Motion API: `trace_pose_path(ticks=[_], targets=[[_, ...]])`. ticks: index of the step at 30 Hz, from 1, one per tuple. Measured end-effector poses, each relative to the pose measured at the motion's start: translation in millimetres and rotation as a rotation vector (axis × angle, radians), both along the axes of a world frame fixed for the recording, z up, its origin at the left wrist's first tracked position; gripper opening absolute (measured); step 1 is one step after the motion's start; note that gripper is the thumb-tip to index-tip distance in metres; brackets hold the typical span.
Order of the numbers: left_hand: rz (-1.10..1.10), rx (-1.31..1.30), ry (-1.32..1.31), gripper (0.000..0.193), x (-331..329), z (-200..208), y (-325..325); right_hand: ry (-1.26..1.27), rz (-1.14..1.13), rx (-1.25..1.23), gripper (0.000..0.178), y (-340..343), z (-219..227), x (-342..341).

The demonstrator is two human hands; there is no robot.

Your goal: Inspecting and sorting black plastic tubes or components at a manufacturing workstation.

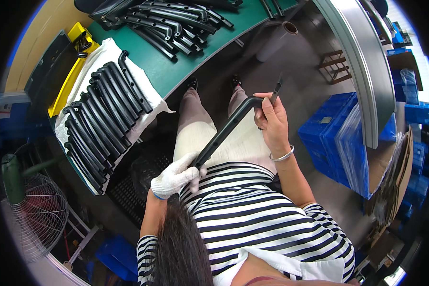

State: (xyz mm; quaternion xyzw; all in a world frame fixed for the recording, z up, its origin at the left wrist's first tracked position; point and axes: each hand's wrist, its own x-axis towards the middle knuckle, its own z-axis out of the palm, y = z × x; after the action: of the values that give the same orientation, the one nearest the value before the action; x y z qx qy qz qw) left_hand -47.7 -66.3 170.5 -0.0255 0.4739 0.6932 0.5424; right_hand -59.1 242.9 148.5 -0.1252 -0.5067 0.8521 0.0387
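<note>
Bent, glossy black tube (pixel 229 127), centre: the left hand (pixel 176 175), gloved in white knit, closes around its lower end, hiding it; the bare right hand (pixel 274 120) pinches a slim tool (pixel 277 90), tip blurred, at the hooked end. Three o'clock: blue crate (pixel 321 131), plastic sheets (pixel 350 145) alongside. Nine: similar tubes (pixel 105 112) on white cloth (pixel 110 49). Ten: yellow bin (pixel 67 89), dark contents indistinct.

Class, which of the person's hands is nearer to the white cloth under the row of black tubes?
Left. The gloved left hand is right of the white cloth; the bare right hand is farther right.
</note>
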Motion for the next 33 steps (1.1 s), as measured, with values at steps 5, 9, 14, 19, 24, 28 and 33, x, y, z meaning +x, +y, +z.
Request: trace_pose_path(ticks=[5,9,14,19,24,28,33], targets=[[-0.196,-0.199,0.242,0.042,-19,-3,20,-0.020,0.018,0.036,0.019,-18,1,-1],[-0.067,-0.149,0.373,0.035,-40,3,54,0.037,0.251,0.284,0.016,-58,2,4],[0.161,-0.273,0.353,0.054,-40,17,59,0.097,0.304,0.371,0.014,-78,8,5],[0.291,0.096,-0.088,0.049,-32,25,39,0.062,0.261,0.210,0.020,-76,17,-21],[0.192,-0.046,0.170,0.033,-22,35,15,0.063,0.264,-0.042,0.025,-64,17,-58],[0.415,-1.066,0.939,0.036,-56,40,-7,0.030,0.254,0.026,0.026,-66,3,-54],[0.470,-1.791,1.032,0.041,-127,27,-54,-0.074,0.242,0.070,0.016,-55,-11,-33]])
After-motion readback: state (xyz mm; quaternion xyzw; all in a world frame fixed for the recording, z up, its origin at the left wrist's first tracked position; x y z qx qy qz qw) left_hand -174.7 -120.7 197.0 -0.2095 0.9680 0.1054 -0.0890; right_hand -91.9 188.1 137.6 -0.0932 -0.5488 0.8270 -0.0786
